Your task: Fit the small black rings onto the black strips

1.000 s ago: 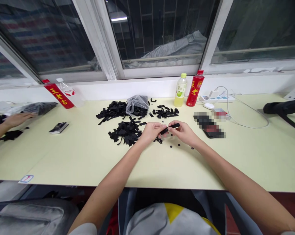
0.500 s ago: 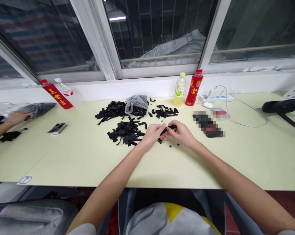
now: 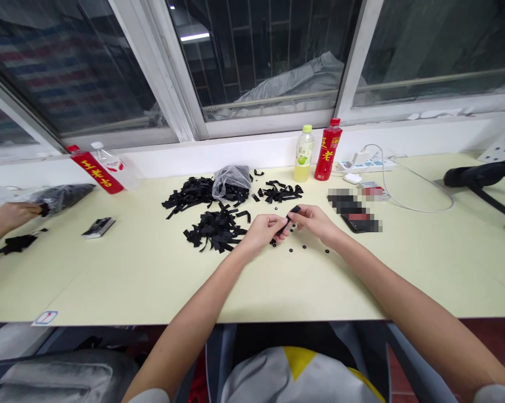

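Note:
My left hand (image 3: 264, 230) and my right hand (image 3: 315, 220) meet over the pale yellow table (image 3: 151, 280), both pinched on one short black strip (image 3: 289, 217) held between them. Small black rings (image 3: 292, 249) lie scattered on the table just under and in front of my hands. A heap of black strips (image 3: 216, 228) sits right beside my left hand. Further back lie a second heap (image 3: 189, 193) and a smaller one (image 3: 282, 193), with a clear plastic bag (image 3: 232, 180) between them.
A yellow-green bottle (image 3: 303, 153) and a red bottle (image 3: 328, 149) stand by the window sill, with a power strip (image 3: 363, 164) and white cable to their right. Another person's hand (image 3: 13, 215) works at the far left near a dark bag (image 3: 61, 194). A black chair arm (image 3: 476, 174) sits far right.
My hands have stayed together on the strip, turning it so its free end tilts up. The other person's hand at the left has drawn back a little.

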### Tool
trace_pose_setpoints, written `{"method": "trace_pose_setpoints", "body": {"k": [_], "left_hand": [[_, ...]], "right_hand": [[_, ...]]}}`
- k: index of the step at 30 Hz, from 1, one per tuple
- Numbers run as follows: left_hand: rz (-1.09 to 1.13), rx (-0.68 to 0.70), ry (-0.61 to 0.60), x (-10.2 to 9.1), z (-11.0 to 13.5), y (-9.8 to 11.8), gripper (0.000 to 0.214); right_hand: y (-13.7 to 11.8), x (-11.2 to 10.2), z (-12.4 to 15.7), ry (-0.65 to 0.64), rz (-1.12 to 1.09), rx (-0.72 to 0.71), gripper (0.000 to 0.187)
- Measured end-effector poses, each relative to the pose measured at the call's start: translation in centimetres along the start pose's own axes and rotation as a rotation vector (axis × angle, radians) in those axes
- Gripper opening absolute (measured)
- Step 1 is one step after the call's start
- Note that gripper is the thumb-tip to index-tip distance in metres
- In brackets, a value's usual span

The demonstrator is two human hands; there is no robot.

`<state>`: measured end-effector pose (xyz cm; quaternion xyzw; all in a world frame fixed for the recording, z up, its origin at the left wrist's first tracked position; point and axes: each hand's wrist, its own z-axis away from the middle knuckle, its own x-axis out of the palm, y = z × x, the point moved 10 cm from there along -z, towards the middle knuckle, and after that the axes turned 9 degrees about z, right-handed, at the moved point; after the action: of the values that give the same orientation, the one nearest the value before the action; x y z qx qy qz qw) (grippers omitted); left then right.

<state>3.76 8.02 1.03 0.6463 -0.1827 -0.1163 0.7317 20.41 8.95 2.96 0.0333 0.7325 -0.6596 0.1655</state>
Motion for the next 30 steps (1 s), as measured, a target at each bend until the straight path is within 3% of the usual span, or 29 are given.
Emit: {"method": "trace_pose_setpoints", "body": {"k": [11,23,30], "left_hand": [[0.010,0.041,-0.017,-0.1,-0.4,0.2,0.052],[-0.088,0.104,-0.126,0.5,0.0,1.2,0.059],[-0.142,0.294,-0.062,-0.2,0.4,3.2,0.060]], "right_hand": [[0.1,-0.3,-0.3,0.034,-0.045,-0.002,0.060],[-0.2,-0.8,-0.1,0.057,-0.038,-0.006,0.056],[0.0,-0.1,-0.3,0.026,-0.036,-0.020,0.057]]}}
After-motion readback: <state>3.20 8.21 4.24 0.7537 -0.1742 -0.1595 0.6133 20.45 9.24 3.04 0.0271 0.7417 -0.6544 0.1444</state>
